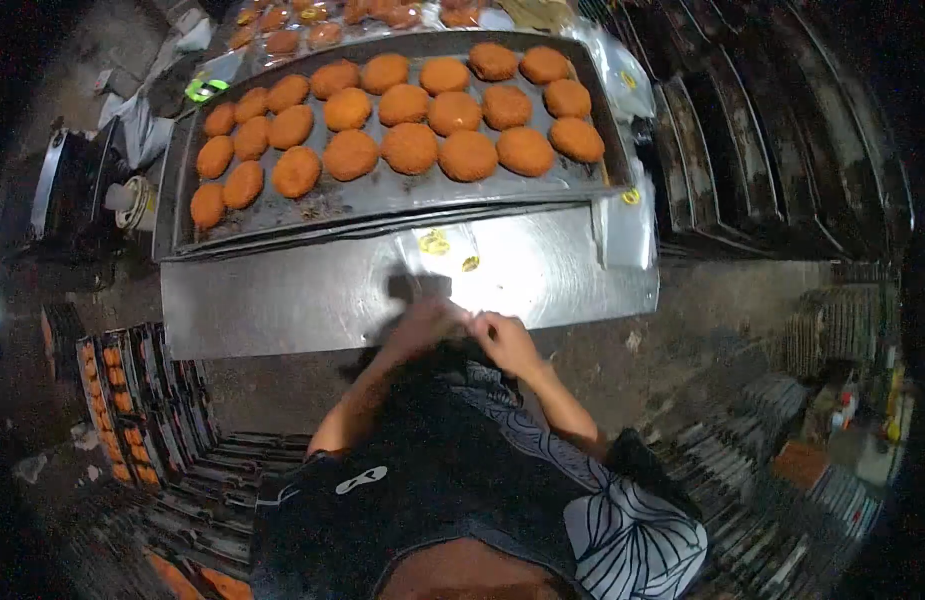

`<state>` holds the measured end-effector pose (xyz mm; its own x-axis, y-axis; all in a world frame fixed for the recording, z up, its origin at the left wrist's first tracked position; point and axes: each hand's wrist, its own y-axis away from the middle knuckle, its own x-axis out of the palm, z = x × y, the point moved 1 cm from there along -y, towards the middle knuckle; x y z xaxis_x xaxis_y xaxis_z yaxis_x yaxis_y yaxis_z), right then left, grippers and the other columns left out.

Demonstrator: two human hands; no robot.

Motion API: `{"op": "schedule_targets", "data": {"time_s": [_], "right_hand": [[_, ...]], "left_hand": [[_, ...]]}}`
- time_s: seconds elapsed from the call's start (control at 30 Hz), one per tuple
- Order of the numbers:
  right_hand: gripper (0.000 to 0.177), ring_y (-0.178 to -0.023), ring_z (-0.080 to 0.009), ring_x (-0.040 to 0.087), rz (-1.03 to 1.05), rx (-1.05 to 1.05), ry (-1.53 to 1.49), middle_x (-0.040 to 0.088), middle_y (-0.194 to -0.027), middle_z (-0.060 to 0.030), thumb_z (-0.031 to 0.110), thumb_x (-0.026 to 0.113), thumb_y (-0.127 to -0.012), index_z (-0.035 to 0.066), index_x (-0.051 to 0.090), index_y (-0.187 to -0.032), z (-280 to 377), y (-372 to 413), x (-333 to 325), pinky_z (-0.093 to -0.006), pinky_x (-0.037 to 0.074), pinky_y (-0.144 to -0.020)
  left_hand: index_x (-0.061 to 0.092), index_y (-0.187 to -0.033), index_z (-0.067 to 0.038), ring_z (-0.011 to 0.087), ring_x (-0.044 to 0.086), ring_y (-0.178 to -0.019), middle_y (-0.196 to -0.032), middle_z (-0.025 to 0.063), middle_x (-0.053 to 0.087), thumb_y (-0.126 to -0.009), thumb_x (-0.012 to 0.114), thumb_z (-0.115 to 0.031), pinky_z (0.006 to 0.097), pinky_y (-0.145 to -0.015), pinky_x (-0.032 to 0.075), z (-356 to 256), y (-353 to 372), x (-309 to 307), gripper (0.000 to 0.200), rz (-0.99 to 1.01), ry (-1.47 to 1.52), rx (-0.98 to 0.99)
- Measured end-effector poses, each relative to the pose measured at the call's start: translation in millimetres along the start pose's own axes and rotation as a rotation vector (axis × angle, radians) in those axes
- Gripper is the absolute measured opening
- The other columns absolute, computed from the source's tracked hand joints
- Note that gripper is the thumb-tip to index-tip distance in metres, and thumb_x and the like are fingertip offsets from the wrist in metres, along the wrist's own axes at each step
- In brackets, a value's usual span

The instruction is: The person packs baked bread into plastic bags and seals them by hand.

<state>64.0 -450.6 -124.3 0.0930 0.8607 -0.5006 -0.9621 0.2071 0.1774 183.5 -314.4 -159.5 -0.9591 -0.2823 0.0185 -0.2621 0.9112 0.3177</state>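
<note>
My left hand and my right hand meet at the near edge of a steel table, fingertips touching each other. The left hand is blurred. Whether anything thin is pinched between them cannot be made out. Just beyond the hands lie clear plastic wrappers with yellow print on the tabletop. Farther back rests a large metal tray carrying several round orange-brown breaded pieces in rows.
Empty dark trays are stacked at the right. A rack at the lower left holds trays with more orange pieces. Bagged pieces lie behind the tray. A green tape roll and rags sit at the far left.
</note>
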Motion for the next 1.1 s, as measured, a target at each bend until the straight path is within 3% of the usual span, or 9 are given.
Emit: {"op": "schedule_targets", "data": {"time_s": [0.13,0.2,0.27,0.33,0.53,0.77,0.93,1.0,1.1], "right_hand": [[0.018,-0.055,-0.0205,0.056,-0.188,-0.048,-0.065,0.058,-0.066,-0.0136,0.015,0.05,-0.08,0.003,0.058,-0.091,25,-4,18,-0.0302,0.043,-0.053],[0.017,-0.061,-0.016,0.058,-0.135,-0.019,-0.104,0.06,-0.067,-0.0111,0.015,0.051,-0.081,0.001,0.058,-0.086,22,-9,27,-0.027,0.043,-0.056],[0.018,-0.067,-0.0141,0.057,-0.004,0.065,-0.504,0.059,-0.071,-0.0085,0.016,0.049,-0.083,-0.001,0.056,-0.081,24,-3,32,-0.0249,0.043,-0.06],[0.022,-0.067,-0.0149,0.055,0.043,0.071,-0.565,0.057,-0.072,-0.0078,0.02,0.047,-0.085,0.001,0.052,-0.077,28,-4,42,-0.0243,0.042,-0.062],[0.029,-0.057,-0.0131,0.051,-0.165,0.121,-0.906,0.055,-0.066,-0.008,0.025,0.042,-0.088,-0.001,0.051,-0.077,60,-30,55,-0.024,0.042,-0.058],[0.029,-0.057,-0.0105,0.051,-0.195,0.166,-0.512,0.055,-0.062,-0.0042,0.022,0.043,-0.087,-0.003,0.056,-0.079,74,-26,63,-0.0236,0.041,-0.054],[0.019,-0.044,-0.0146,0.051,-0.329,-0.007,0.336,0.055,-0.055,-0.0091,0.013,0.047,-0.085,-0.002,0.054,-0.095,90,-18,72,-0.0264,0.04,-0.043],[0.023,-0.042,-0.0157,0.05,-0.386,-0.13,0.306,0.053,-0.052,-0.0097,0.009,0.046,-0.084,0.0,0.05,-0.105,85,-24,78,-0.027,0.04,-0.041],[0.031,-0.04,-0.014,0.052,-0.153,0.407,-0.329,0.051,-0.05,-0.0066,0.006,0.042,-0.084,0.002,0.043,-0.115,131,-34,71,-0.0271,0.039,-0.036]], "left_hand": [[0.053,-0.102,0.002,0.0173,0.055,-0.082,-0.092,0.0104,0.057,-0.084,0.049,-0.024,0.0297,-0.075,0.043,-30,8,13,0.032,-0.068,-0.439,0.253],[0.052,-0.102,0.004,0.0168,0.055,-0.083,-0.088,0.0097,0.057,-0.086,0.046,-0.022,0.0282,-0.076,0.043,13,3,-5,0.031,0.052,0.081,-0.008],[0.053,-0.097,0.004,0.0153,0.056,-0.077,-0.075,0.0065,0.058,-0.089,0.04,-0.021,0.0266,-0.07,0.045,36,7,-17,0.03,0.193,0.435,0.036],[0.053,-0.092,0.004,0.0141,0.055,-0.073,-0.073,0.0053,0.058,-0.09,0.038,-0.023,0.0269,-0.067,0.045,-13,24,-18,0.031,0.088,0.043,0.13],[0.053,-0.087,0.0,0.0084,0.049,-0.069,-0.072,0.0021,0.054,-0.09,0.039,-0.019,0.0229,-0.067,0.041,-41,45,-46,0.024,0.133,0.294,0.192],[0.056,-0.086,0.003,0.0092,0.051,-0.076,-0.078,0.005,0.058,-0.088,0.045,-0.023,0.0244,-0.07,0.041,-30,64,-54,0.028,0.16,0.154,0.163],[0.061,-0.076,0.001,0.0075,0.05,-0.054,-0.063,0.002,0.058,-0.067,0.069,-0.014,0.0226,-0.049,0.04,-25,67,-58,0.019,-0.277,0.116,-0.005],[0.062,-0.073,-0.001,0.009,0.051,-0.055,-0.062,0.0026,0.057,-0.068,0.067,-0.01,0.0234,-0.049,0.04,-39,72,-57,0.011,-0.325,0.1,0.112],[0.063,-0.071,-0.004,0.0127,0.052,-0.058,-0.063,0.0031,0.053,-0.065,0.064,-0.002,0.0252,-0.05,0.041,-64,76,-64,0.006,-0.661,-0.068,0.297]]}}
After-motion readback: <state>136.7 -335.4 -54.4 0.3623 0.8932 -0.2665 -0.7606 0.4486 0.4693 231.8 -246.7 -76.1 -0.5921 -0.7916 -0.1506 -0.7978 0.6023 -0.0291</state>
